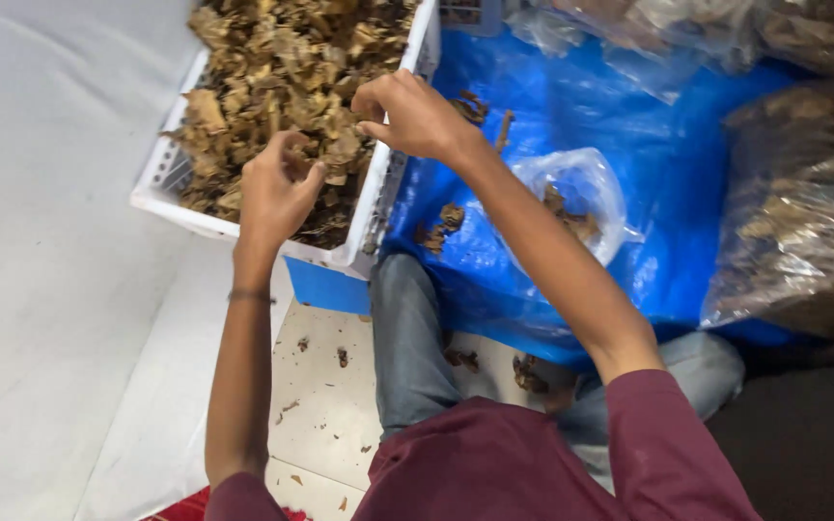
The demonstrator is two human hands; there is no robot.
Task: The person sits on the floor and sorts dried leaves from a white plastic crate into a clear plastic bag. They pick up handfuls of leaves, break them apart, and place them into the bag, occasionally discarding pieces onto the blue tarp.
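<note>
Two hands (277,188) in leaf-filled crate (161,183), long axis away, tilted right.

Small clear plastic bag (576,198) lies open on the blue sheet, brown dried bits inside. Large clear bag (803,212) of brown leaf stands at right edge. More clear bags (687,34) along top.

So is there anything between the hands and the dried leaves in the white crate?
Nothing visible. The left hand and right hand are both right over the dried leaves in the white crate, fingers already at the pile.
</note>
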